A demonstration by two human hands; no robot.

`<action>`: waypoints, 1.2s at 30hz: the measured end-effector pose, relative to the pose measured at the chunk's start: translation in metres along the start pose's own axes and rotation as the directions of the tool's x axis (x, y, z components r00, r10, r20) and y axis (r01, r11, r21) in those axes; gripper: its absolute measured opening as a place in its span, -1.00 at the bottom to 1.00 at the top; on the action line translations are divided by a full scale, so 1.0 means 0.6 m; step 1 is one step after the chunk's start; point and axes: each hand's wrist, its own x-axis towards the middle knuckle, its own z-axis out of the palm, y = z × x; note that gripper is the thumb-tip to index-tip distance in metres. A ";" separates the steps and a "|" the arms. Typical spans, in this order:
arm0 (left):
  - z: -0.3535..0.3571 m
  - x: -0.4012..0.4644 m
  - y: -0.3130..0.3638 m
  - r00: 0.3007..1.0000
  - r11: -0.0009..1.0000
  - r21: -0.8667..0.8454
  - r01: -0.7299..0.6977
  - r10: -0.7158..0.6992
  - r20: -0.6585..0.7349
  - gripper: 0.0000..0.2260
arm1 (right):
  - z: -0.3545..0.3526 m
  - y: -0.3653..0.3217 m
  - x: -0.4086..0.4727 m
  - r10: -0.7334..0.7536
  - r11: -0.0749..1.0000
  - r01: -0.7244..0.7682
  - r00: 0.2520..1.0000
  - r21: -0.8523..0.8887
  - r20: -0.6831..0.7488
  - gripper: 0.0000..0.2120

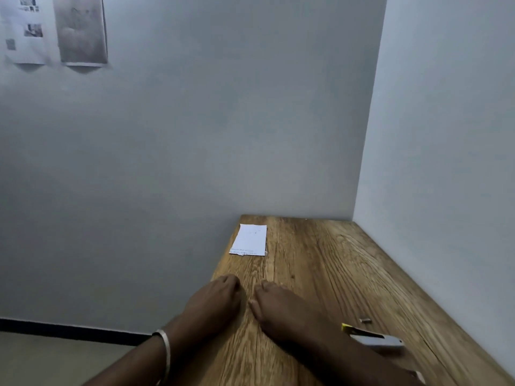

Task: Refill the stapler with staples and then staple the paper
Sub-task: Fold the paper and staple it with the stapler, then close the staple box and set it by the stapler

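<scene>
Both of my hands lie palm down on the wooden table (334, 274), side by side and empty. My left hand (216, 300) rests near the table's left edge, a metal bangle on its wrist. My right hand (278, 307) lies just to its right. A small white paper (249, 240) with a line of print lies flat at the far left corner of the table. A grey stapler (376, 339) lies on the table right of my right forearm, with a yellow item (346, 327) at its near end. A short strip of staples (365, 320) lies just beyond it.
The table stands in a corner, with a wall behind it and a wall along its right side. Left of the table the floor (41, 358) drops away. Two paper sheets (80, 32) hang on the wall at the upper left.
</scene>
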 end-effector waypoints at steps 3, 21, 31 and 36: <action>-0.010 -0.060 0.023 0.999 0.999 0.010 -0.052 0.052 0.003 -0.75 | 0.003 -0.017 -0.064 -0.030 0.999 0.032 0.998 0.029 -0.055 -0.49; -0.032 -0.220 0.164 0.959 0.961 -0.047 -0.273 0.268 -0.091 -0.83 | 0.003 0.008 -0.251 -0.133 0.974 0.172 0.962 0.151 -0.238 -0.76; -0.033 -0.148 0.168 0.972 0.910 -0.347 -0.227 0.235 -0.018 -0.85 | -0.083 0.106 -0.223 0.007 0.939 0.140 0.905 0.315 -0.425 -0.72; -0.024 -0.122 0.197 0.966 0.836 -0.517 -0.184 0.250 0.060 -0.85 | -0.126 0.201 -0.206 0.152 0.964 -0.057 0.919 0.259 -0.363 -0.69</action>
